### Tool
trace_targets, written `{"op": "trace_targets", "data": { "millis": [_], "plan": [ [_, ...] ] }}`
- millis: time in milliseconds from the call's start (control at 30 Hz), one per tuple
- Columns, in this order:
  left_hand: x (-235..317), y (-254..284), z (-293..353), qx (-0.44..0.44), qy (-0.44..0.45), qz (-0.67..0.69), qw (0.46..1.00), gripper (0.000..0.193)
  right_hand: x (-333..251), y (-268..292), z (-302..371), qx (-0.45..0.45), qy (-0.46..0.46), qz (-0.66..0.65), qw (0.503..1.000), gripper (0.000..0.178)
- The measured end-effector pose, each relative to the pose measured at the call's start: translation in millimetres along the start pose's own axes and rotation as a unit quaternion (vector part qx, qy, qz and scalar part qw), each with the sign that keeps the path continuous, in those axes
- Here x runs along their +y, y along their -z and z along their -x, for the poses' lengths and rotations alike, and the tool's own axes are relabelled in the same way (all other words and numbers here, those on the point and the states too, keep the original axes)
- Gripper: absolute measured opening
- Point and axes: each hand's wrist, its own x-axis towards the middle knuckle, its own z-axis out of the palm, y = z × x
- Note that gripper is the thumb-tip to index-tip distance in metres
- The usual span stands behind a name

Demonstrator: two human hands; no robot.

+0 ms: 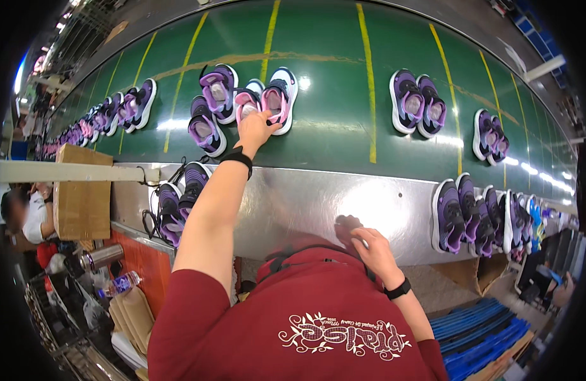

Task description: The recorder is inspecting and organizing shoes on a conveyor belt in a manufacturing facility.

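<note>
Reaches across the bench [306,200] with the left hand [256,130] half curled, touching the heels of two pale shoes [286,89] on the green belt [331,101], just right of two dark shoes [220,95]. Cannot tell, with fingertips partly hidden, how firmly gripping. Bends the right hand [374,253] loosely, part open, by the bench's near edge; cannot tell if holding anything small.

Green belt with yellow cross-lines [334,114]: free stretch between the cluster of purple, pink and white sneakers [245,100] and the black-and-purple pair [410,105] rightward. Silver metal tabletop [318,197]: open middle; dark laced sneakers [193,185] block left, sneaker row [483,222] right. Obstructions: left hand [253,131] at cluster, forearm spanning tabletop; cream bar [77,173], far left.
</note>
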Motion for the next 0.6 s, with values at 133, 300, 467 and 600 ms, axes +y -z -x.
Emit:
{"op": "trace_targets", "data": {
  "millis": [133, 300, 467, 600],
  "plan": [
    [23, -3, 66, 0.032, -0.101, 0.023, 0.994, 0.040, -4, -18, -9, 0.025, 0.029, 0.001, 0.999, 0.014],
    [73, 15, 186, -0.041, -0.103, 0.062, 0.992, 0.035, -1, -20, -20, 0.012, -0.023, -0.059, 0.998, 0.014],
    [112, 2, 252, -0.018, -0.130, 0.069, 0.989, 0.021, 16, -28, -17, -0.019, -0.061, -0.094, 0.994, 0.021],
    [127, -12, 267, -0.006, -0.216, 0.097, 0.971, 0.015, 16, -27, -13, -0.067, -0.075, -0.117, 0.988, 0.032]
  ]
}}
